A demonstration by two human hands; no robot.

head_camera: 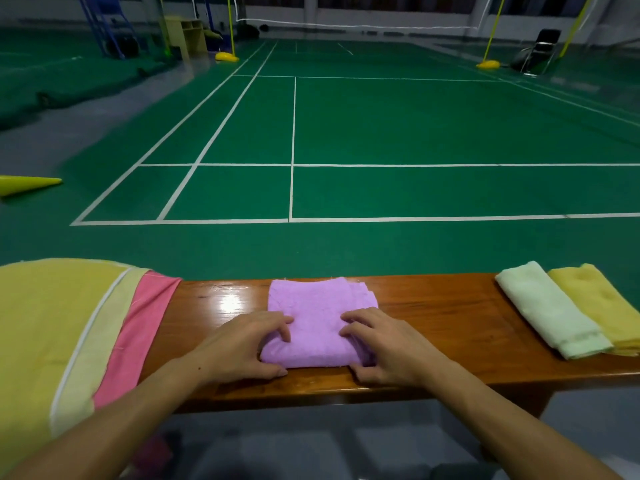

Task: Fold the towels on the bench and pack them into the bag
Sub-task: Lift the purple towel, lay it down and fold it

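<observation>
Green court floor (pixel 381 133) with white lines fills most of the view, and a net (pixel 346 26) hangs far at the back between yellow poles (pixel 230 26). Close to the person runs a long shiny brown wooden bench (pixel 433 323), going from left to right.

On the left end of the bench lies a big cloth bag (pixel 59 334). It is yellow, with a pale strip, a thin white line and a pink edge. Its mouth cannot be seen, so it is hard to tell if it is open.

On the right end lie two folded towels, side by side and touching. The pale green towel (pixel 547 313) is nearer the middle, and the yellow towel (pixel 602 303) is at the far right.

In the middle of the bench sits the purple towel (pixel 318 323), folded into a thick square. Both hands are on it. The left hand (pixel 242 344) holds the left side, with bent fingers on top and the thumb along the front bottom edge. The right hand (pixel 384 348) holds the right side the same way, fingers curled on top and thumb down by the front edge.

A yellow cone (pixel 27 184) lies on its side on the floor at the far left.
</observation>
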